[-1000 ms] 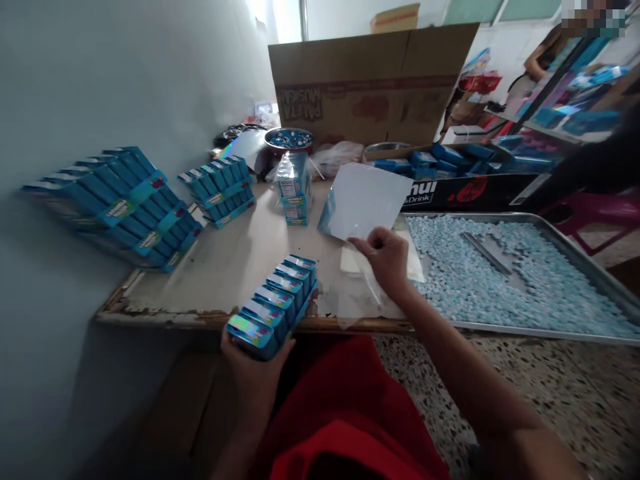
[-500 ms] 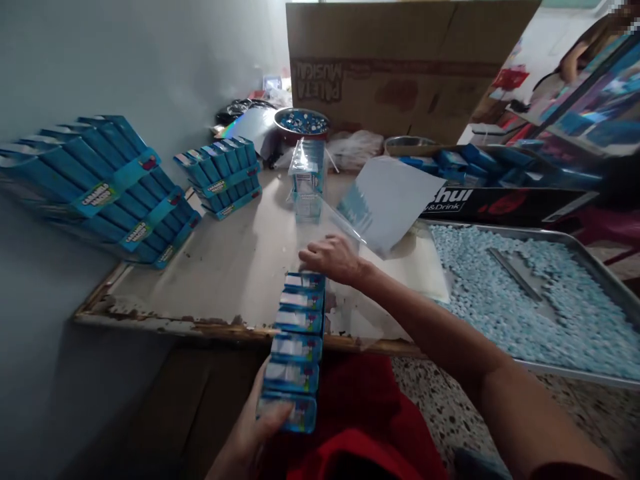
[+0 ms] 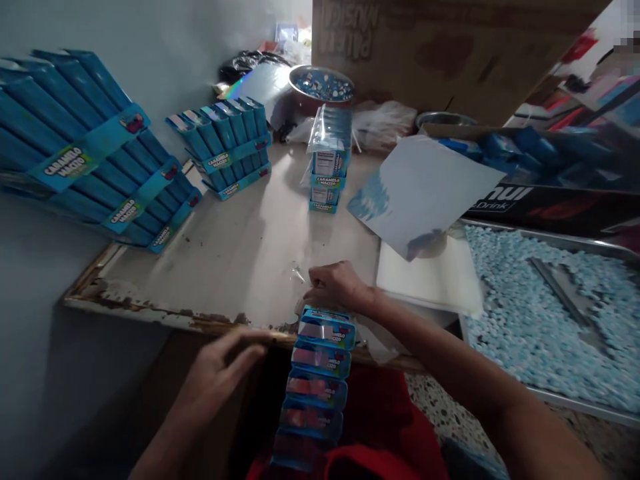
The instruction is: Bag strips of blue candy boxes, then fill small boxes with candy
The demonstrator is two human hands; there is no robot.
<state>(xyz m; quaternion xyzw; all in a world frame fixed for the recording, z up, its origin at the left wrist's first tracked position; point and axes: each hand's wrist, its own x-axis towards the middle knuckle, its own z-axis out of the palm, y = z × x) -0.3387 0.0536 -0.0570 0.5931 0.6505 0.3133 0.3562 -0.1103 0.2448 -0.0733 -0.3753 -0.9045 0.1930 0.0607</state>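
Note:
A row of small blue candy boxes (image 3: 320, 388), standing in a display tray, runs from the table's front edge toward my body over the red clothing. At its far end my right hand (image 3: 337, 287) is closed, with clear plastic (image 3: 299, 273) showing by the fingers; it seems to grip the open end of a clear bag. My left hand (image 3: 217, 370) is off to the left of the row, apart from it, with thumb and fingers stretched and holding nothing. The near end of the row is dark and blurred.
Stacked blue box displays stand at left (image 3: 90, 153) and behind (image 3: 223, 147); a bagged stack (image 3: 327, 160) is mid-table. White sheets (image 3: 425, 193), a metal tray of pale blue candies (image 3: 620, 417), a bowl (image 3: 320, 90) and a black carton of blue boxes (image 3: 550, 207) surround the table (image 3: 240, 247).
My left hand has let go of the near end of the row and moved left, fingers apart. The view has shifted; my right hand stays at the far end, and the loose film above it has dropped.

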